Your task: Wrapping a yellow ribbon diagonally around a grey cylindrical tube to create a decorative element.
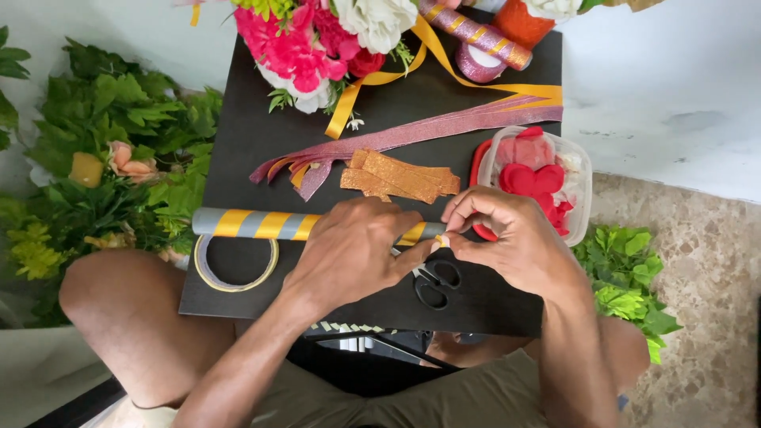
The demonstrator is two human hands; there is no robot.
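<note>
gripping a grey tube [261, 224] spiralled with yellow ribbon, both hands [432, 242], glittery strips [400, 179]

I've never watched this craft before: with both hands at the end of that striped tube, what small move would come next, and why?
Probably pressing the yellow ribbon's end flat against the tube. The left hand grips the tube near its right end while the right hand pinches a small pale piece, seemingly tape, right at that end. The wrap already covers the rest of the tube.
</note>
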